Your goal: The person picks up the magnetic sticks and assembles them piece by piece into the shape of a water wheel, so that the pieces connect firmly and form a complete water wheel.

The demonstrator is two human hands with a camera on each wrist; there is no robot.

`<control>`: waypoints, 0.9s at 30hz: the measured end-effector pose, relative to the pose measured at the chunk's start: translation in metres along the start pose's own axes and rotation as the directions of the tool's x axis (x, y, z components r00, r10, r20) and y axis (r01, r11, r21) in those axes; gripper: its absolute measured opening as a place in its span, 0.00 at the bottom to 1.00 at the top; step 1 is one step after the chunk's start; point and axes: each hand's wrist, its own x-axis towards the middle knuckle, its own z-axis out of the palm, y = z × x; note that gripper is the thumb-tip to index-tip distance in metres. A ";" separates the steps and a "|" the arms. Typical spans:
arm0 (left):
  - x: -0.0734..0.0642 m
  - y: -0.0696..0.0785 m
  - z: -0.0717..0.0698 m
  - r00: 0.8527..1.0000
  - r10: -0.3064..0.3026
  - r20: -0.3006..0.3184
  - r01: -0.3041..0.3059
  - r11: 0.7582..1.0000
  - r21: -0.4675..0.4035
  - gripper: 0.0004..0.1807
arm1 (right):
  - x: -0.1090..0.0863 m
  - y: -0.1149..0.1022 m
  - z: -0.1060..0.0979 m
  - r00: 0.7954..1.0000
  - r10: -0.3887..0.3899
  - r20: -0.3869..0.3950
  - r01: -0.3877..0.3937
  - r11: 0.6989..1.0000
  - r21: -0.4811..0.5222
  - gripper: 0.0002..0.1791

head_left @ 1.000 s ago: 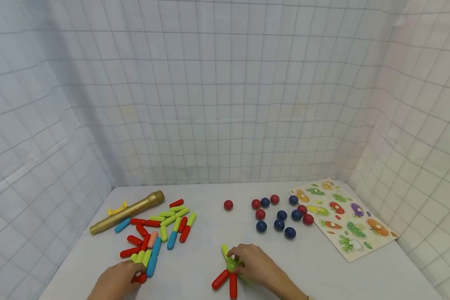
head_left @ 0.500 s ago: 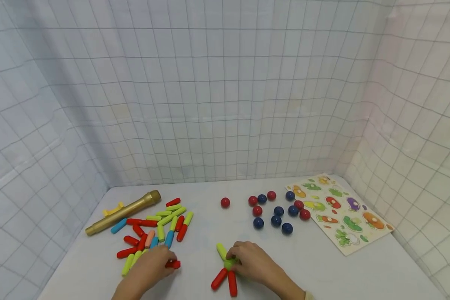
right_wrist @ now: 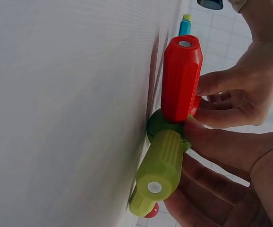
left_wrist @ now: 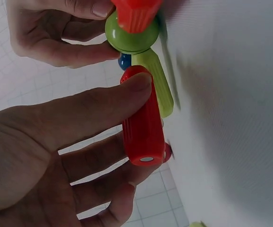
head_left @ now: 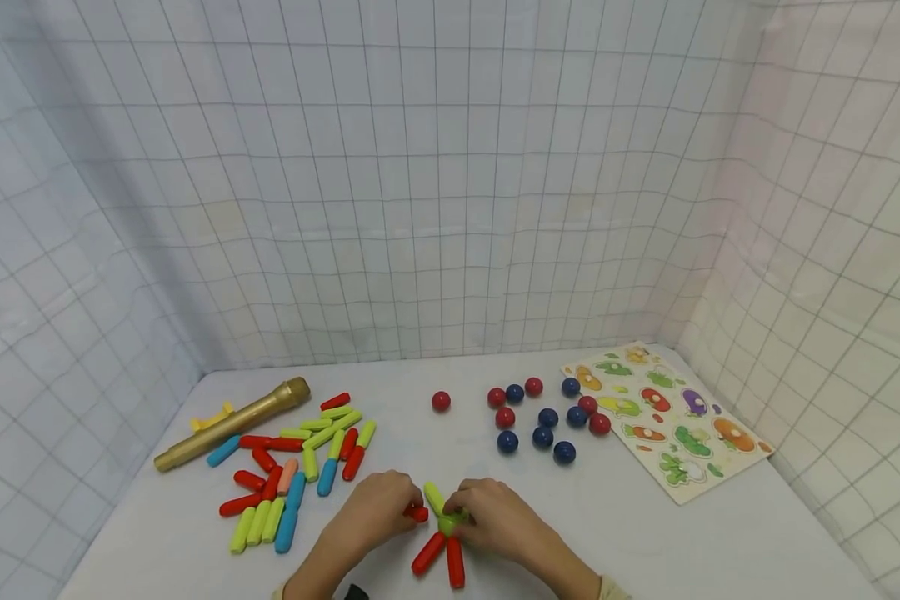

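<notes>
My left hand (head_left: 375, 510) pinches a short red stick (left_wrist: 143, 125) between thumb and fingers; a silver disc shows in its end. Beside it, my right hand (head_left: 498, 521) holds a green ball (head_left: 447, 525) low over the white table. From this ball spread two red sticks (head_left: 429, 553) towards the front and a yellow-green stick (head_left: 433, 497) towards the back. Another yellow-green stick (right_wrist: 160, 163) points out in the right wrist view, near the right fingers. The left hand's stick lies close to the ball's sticks; whether they touch I cannot tell.
To the left lie several red, yellow-green and blue sticks (head_left: 287, 530), plus a gold toy microphone (head_left: 232, 423) and a yellow piece (head_left: 212, 417). Red and navy balls (head_left: 542, 437) dot the back right. A vegetable puzzle board (head_left: 663, 471) is at far right.
My left hand has lifted a red stick from the left pile and carried it right, up to the green ball. The right hand keeps hold of the ball. The head view has shifted slightly.
</notes>
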 end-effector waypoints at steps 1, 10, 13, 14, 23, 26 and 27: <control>0.001 0.001 0.001 1.000 -0.001 0.000 0.001 1.000 0.001 0.08 | 0.000 0.000 -0.001 1.000 0.000 -0.001 0.000 1.000 0.002 0.13; 0.005 0.014 0.008 0.998 0.058 -0.006 -0.058 0.998 0.029 0.07 | -0.002 0.001 -0.001 1.000 0.013 -0.001 -0.013 1.000 0.026 0.13; 0.003 0.015 0.009 0.998 0.065 -0.022 -0.064 0.997 0.043 0.08 | -0.003 0.001 0.000 1.000 0.027 0.006 -0.028 0.999 0.037 0.13; 0.002 0.015 0.009 0.998 0.063 -0.026 -0.062 0.997 0.047 0.09 | -0.003 0.001 0.000 0.999 0.031 0.010 -0.032 0.999 0.043 0.13; -0.001 0.028 0.014 0.997 0.014 -0.072 -0.023 0.993 -0.119 0.09 | -0.002 0.002 0.005 1.000 -0.012 -0.008 0.013 0.997 0.080 0.06; -0.001 0.031 0.018 0.997 0.011 -0.078 -0.020 0.994 -0.110 0.10 | -0.001 0.005 0.003 0.998 -0.052 -0.021 0.053 0.995 0.090 0.06; -0.001 0.032 0.019 0.996 0.013 -0.089 -0.020 0.996 -0.089 0.10 | 0.000 0.006 0.001 0.998 -0.062 -0.021 0.064 0.992 0.105 0.06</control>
